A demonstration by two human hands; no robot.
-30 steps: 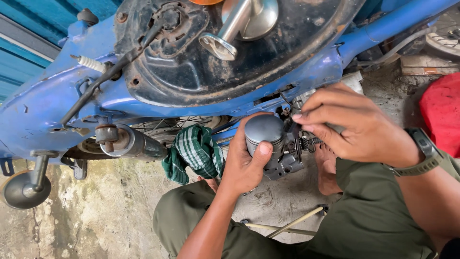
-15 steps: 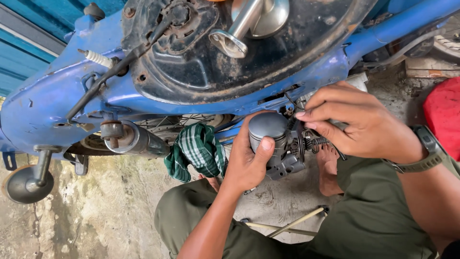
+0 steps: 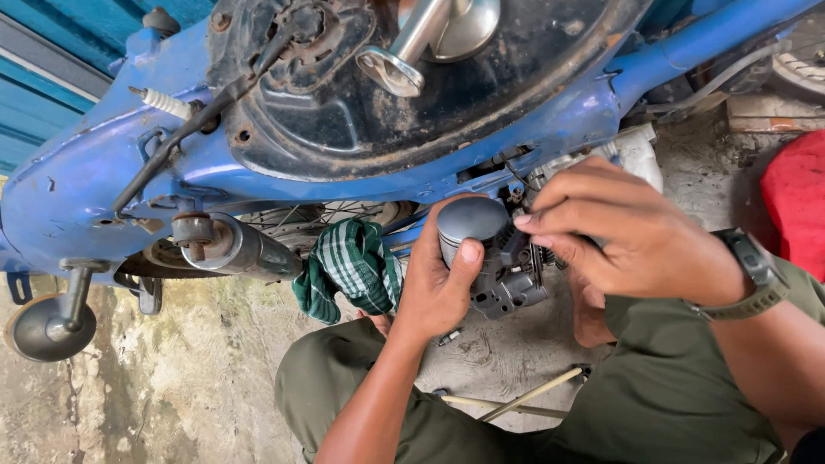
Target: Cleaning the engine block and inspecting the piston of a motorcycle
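My left hand (image 3: 432,288) grips a grey metal piston (image 3: 468,222) and the dark engine part (image 3: 507,288) under it, thumb pressed on the piston's side. My right hand (image 3: 623,236), with a watch on the wrist, reaches in from the right; its fingertips touch the top of the engine part beside the piston, under the blue motorcycle frame (image 3: 361,176). What the right fingers pinch is hidden.
A green checked cloth (image 3: 348,266) hangs from the frame left of my left hand. A spark plug on a black lead (image 3: 161,103), an exhaust stub (image 3: 236,245) and a footrest (image 3: 51,322) lie left. A thin rod (image 3: 516,399) lies on the concrete floor. A red object (image 3: 795,198) sits right.
The view has shifted slightly. Both hands stay on the piston and engine part; my right fingers have moved a little along its top.
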